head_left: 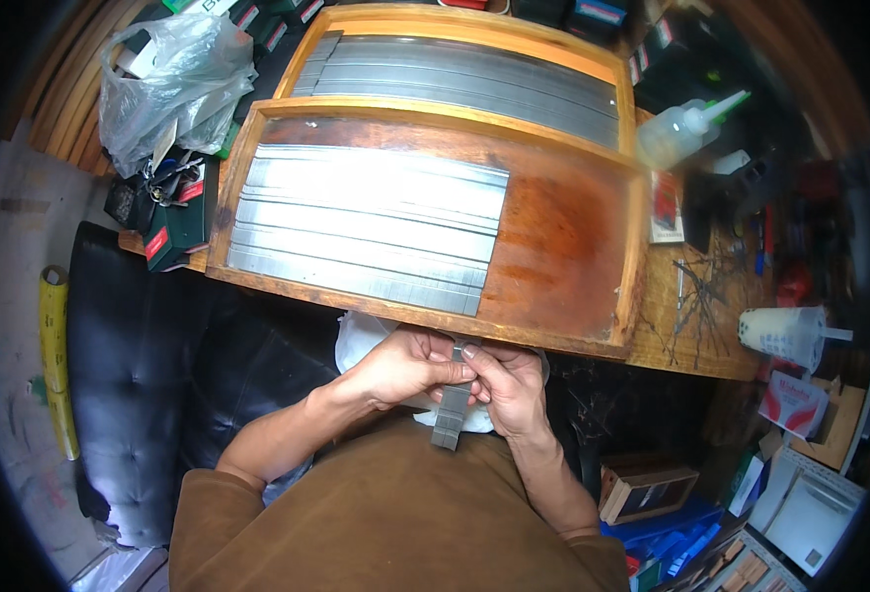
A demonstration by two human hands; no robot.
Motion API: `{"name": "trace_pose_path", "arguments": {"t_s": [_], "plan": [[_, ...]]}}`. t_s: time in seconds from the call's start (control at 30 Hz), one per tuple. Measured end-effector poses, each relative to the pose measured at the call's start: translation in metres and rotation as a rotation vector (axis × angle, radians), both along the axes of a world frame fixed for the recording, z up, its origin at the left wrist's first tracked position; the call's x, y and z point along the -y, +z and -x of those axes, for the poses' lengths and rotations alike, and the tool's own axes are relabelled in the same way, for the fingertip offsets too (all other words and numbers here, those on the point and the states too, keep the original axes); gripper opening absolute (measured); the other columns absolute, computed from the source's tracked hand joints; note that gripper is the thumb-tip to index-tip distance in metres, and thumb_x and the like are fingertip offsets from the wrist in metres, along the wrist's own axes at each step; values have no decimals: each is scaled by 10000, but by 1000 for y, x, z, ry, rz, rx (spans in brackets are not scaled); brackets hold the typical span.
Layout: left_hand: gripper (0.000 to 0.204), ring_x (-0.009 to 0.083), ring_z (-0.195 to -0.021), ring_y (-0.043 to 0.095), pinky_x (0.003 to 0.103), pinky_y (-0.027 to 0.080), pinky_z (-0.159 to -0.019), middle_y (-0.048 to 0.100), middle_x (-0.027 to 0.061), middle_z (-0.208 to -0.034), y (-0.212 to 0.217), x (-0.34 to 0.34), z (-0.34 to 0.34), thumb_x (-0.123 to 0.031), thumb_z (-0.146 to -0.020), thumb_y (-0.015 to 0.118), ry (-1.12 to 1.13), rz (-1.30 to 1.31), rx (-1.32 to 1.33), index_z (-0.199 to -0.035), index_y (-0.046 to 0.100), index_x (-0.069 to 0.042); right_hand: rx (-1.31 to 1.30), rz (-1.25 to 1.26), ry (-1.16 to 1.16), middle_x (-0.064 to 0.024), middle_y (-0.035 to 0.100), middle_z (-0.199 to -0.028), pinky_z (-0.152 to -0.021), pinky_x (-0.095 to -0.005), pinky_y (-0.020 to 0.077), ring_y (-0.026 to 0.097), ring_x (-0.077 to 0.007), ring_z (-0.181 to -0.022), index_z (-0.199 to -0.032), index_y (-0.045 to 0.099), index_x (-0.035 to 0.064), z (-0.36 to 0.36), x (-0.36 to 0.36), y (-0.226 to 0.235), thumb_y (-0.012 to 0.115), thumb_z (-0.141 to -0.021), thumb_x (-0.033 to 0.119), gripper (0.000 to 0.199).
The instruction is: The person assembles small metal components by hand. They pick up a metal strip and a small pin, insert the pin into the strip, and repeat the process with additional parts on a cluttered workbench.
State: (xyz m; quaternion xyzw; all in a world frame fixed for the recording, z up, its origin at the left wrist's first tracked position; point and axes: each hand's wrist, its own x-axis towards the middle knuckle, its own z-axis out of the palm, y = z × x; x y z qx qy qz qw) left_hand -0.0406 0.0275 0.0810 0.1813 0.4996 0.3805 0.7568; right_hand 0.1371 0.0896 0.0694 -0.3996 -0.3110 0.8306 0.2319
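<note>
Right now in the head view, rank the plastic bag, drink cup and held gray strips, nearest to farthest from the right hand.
1. Held gray strips, touching the right hand
2. Drink cup, off to the right
3. Plastic bag, far upper left

I count: left hand [405, 373], 1; right hand [519, 390], 1; trays [553, 217] [474, 35] beyond both, 2; ahead-right of them, cup [780, 333], 1, bottle [672, 138], 1.

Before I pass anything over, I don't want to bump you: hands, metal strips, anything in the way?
Left hand and right hand gripping metal strips. Strips close by the near edge of the tray. No obstruction seen at the hands.
</note>
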Motion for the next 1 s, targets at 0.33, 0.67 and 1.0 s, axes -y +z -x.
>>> {"name": "trace_pose_path", "arguments": {"t_s": [0.33, 0.67, 1.0], "plan": [[179, 28, -746, 562, 260, 484, -628, 721, 24, -775, 5, 27, -6, -130, -1022, 680, -31, -268, -363, -995, 757, 29, 89, -397, 93, -27, 688, -858, -648, -225, 498, 592, -76, -711, -1028, 772, -27, -1, 11, 14, 774, -897, -34, 131], [269, 352, -830, 767, 366, 605, -722, 757, 216, -905, 17, 45, -11, 123, -807, 671, 134, -762, -709, -1062, 736, 64, 134, -1175, 109, -60, 639, -840, -614, -272, 494, 615, -142, -713, -994, 802, 56, 5, 14, 32, 897, -793, 66, 222], [309, 310, -802, 775, 344, 614, -732, 768, 209, -910, 17, 42, 1, 179, -750, 610, 152, -778, -692, -1011, 741, 79, 107, -985, 205, -63, 663, -902, -682, -262, 536, 652, -140, -800, -1030, 797, 8, 7, 9, 41, 837, -812, -50, 230]]}}
